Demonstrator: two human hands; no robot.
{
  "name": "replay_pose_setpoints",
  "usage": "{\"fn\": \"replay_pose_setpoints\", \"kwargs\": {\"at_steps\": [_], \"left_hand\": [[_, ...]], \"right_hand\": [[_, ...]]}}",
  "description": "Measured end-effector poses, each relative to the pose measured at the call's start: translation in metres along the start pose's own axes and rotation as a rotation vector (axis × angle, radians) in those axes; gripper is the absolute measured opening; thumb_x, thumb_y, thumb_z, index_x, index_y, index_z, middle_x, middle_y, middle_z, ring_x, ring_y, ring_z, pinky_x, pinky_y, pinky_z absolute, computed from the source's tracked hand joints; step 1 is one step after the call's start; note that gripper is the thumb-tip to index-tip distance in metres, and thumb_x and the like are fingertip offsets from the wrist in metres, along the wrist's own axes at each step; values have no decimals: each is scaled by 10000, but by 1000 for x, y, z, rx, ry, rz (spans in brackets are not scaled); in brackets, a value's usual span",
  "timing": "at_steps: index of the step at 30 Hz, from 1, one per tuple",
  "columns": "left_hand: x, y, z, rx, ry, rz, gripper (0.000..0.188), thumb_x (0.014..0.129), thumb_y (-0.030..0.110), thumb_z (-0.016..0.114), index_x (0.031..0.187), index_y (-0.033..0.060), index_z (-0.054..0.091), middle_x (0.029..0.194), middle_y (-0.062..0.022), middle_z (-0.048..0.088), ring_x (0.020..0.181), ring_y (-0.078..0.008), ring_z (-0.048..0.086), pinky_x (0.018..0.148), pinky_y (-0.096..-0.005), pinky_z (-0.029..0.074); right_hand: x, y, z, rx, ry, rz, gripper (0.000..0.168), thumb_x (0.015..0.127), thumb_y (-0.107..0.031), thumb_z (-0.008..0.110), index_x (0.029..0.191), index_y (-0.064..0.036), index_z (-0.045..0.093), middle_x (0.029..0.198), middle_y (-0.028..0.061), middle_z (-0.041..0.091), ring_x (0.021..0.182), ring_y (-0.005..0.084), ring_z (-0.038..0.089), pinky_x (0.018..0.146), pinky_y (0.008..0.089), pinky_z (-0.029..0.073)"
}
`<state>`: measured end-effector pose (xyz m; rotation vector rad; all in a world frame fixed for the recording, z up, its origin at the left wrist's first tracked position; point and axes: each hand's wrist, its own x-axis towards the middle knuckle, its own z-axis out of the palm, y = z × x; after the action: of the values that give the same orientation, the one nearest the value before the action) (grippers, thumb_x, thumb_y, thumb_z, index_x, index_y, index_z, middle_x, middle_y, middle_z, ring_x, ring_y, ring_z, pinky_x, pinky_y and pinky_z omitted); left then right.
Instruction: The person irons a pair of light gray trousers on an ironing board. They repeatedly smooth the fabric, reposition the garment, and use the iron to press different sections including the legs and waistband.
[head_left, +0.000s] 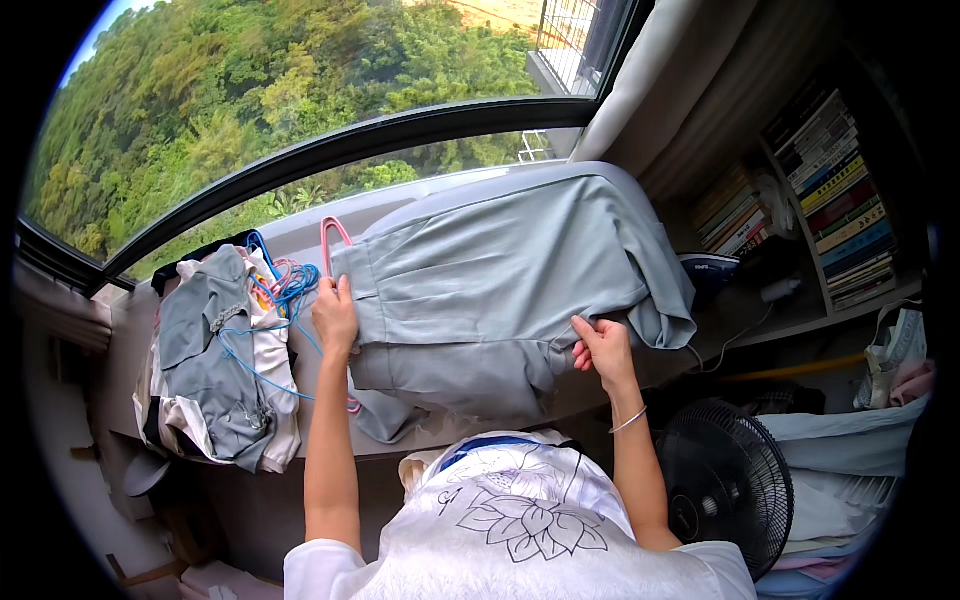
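Observation:
A grey-green pleated garment (480, 270), its waistband towards the left, lies across a padded ironing surface (615, 176). My left hand (335, 313) grips the waistband end, right beside a pink hanger (335, 225) that sticks out past the cloth. With thumb and fingers, my right hand (604, 349) pinches the near edge of the garment, towards its right part. Whether the hanger is inside the waistband is hidden. A steam iron (707, 271) stands past the garment's right end, partly in shadow.
Left on the table (315, 420) lies a heap of grey and white clothes (217, 360) with tangled blue and pink hangers (289, 289). A black fan (724, 487) stands near my right arm, beside stacked clothes (832, 480). Bookshelves (795, 217) are at the right; a window frame (360, 127) runs behind.

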<state>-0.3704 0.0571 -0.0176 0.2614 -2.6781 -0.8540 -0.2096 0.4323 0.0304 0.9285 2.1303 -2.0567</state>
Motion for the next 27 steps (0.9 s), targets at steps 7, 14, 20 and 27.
{"fn": "replay_pose_setpoints", "kwargs": {"at_steps": [7, 14, 20, 27], "left_hand": [[-5, 8, 0, 19, 31, -15, 324, 939, 343, 520, 888, 26, 563, 739, -217, 635, 709, -416, 615, 625, -490, 442], [-8, 10, -4, 0, 39, -15, 304, 938, 331, 529, 896, 31, 552, 741, -229, 640, 720, -440, 617, 628, -515, 448], [-5, 7, -7, 1, 48, 18, 301, 931, 323, 547, 874, 28, 547, 720, -218, 636, 684, -426, 612, 614, -504, 446], [-4, 5, -3, 1, 65, -2, 295, 930, 316, 551, 860, 29, 542, 720, -193, 636, 687, -411, 610, 608, -494, 441]], "right_hand": [[-12, 0, -10, -269, 66, -21, 401, 869, -269, 673, 600, 2, 549, 523, 87, 596, 394, 126, 564, 362, 244, 436], [-18, 0, -13, -372, 69, -42, 412, 887, -269, 637, 600, 18, 564, 522, 103, 607, 413, 142, 593, 370, 264, 452], [-9, -2, -30, -79, 82, 40, 494, 892, -438, 610, 705, 17, 571, 578, 116, 616, 405, 130, 570, 356, 220, 432], [35, 1, -45, 35, 342, -54, 450, 886, -365, 623, 662, 20, 558, 554, 121, 603, 386, 132, 551, 349, 230, 414]]}}
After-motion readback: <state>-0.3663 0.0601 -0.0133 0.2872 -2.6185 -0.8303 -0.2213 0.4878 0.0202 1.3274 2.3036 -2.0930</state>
